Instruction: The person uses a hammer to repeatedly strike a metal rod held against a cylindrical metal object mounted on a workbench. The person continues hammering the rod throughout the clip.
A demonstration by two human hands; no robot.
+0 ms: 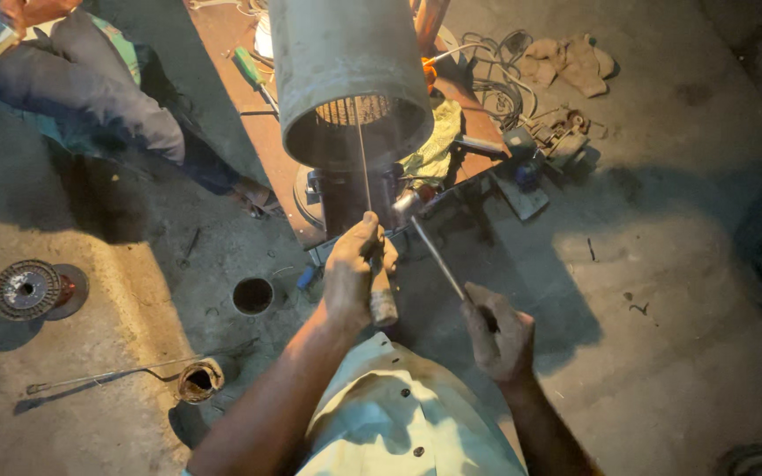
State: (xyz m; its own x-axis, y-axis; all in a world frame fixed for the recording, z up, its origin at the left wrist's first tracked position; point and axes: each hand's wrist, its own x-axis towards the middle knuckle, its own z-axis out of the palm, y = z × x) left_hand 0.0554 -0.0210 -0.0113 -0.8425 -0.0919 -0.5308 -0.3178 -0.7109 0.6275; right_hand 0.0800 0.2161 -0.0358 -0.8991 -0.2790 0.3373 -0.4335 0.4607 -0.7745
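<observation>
Person seen from the head camera: two bare forearms, without sleeves, watch or gloves, end in the left hand (pixel 353 273) and the right hand (pixel 497 335), both smudged with dark workshop grime. Between the forearms lies the front of a pale cream shirt (pixel 399 414), its cloth creased into soft folds and crossed by shadow. Small dark round buttons sit on the shirt front, one near its upper edge and others lower down; the rest of the garment is out of view.
</observation>
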